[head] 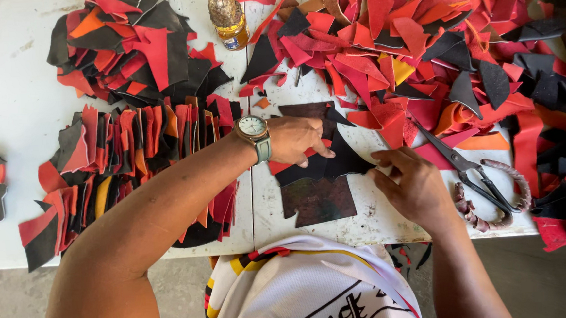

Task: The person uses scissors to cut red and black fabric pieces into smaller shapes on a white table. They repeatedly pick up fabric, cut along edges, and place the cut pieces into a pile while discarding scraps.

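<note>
My left hand point(298, 140), with a wristwatch point(254, 132) on its wrist, presses flat on a black leather piece point(336, 164) that overlaps a red piece point(282, 166). Both pieces lie on a dark square board point(318, 199) near the white table's point(4, 104) front edge. My right hand point(412, 184) pinches the right tip of the black piece with its fingertips. Scissors point(470, 170) with wrapped handles lie just right of that hand.
A row of stacked red, black and orange cut pieces point(132, 148) lies at the left, another heap point(132, 47) behind it. A big loose pile of scraps point(433, 45) fills the back right. A glue bottle point(227, 17) stands at the back centre.
</note>
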Demonstrator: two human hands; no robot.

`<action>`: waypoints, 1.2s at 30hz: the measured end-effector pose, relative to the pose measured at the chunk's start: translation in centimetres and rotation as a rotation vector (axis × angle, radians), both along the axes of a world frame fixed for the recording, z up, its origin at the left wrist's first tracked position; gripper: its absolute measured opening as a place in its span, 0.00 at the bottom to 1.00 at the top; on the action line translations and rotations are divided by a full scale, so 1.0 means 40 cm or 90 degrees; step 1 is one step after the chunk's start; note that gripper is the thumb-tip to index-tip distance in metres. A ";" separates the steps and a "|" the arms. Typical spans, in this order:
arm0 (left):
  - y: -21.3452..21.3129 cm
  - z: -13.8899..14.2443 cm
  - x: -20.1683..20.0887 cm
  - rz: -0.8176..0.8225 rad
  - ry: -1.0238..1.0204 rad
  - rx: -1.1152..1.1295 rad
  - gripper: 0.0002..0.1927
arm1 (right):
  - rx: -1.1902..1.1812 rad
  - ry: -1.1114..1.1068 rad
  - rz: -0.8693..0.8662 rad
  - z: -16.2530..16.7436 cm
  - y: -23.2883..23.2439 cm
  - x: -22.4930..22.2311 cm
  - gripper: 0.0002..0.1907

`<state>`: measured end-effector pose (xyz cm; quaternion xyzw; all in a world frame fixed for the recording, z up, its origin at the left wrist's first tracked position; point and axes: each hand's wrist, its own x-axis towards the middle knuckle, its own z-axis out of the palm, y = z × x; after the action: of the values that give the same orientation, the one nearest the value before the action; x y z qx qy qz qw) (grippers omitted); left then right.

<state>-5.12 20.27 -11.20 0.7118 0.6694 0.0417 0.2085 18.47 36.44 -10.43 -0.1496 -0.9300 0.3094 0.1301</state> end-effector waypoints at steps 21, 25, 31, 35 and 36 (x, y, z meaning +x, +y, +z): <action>0.012 0.081 0.075 0.121 0.007 -0.082 0.25 | -0.017 -0.060 -0.059 -0.013 -0.041 -0.053 0.22; 0.020 0.095 0.087 0.120 0.037 -0.125 0.24 | 0.010 -0.057 -0.022 -0.018 -0.043 -0.068 0.14; 0.017 0.103 0.091 0.119 0.018 -0.095 0.29 | 0.043 0.068 -0.057 -0.005 -0.067 -0.057 0.24; 0.012 0.108 0.090 0.120 0.023 -0.120 0.26 | 0.004 -0.138 -0.055 0.015 -0.061 -0.088 0.28; 0.013 0.110 0.091 0.130 0.016 -0.127 0.26 | 0.009 -0.159 -0.045 0.018 -0.056 -0.099 0.25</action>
<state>-1.50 20.78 -6.81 0.6165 0.7416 -0.0131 0.2642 14.49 34.21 -9.71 -0.2190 -0.9353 0.2769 0.0250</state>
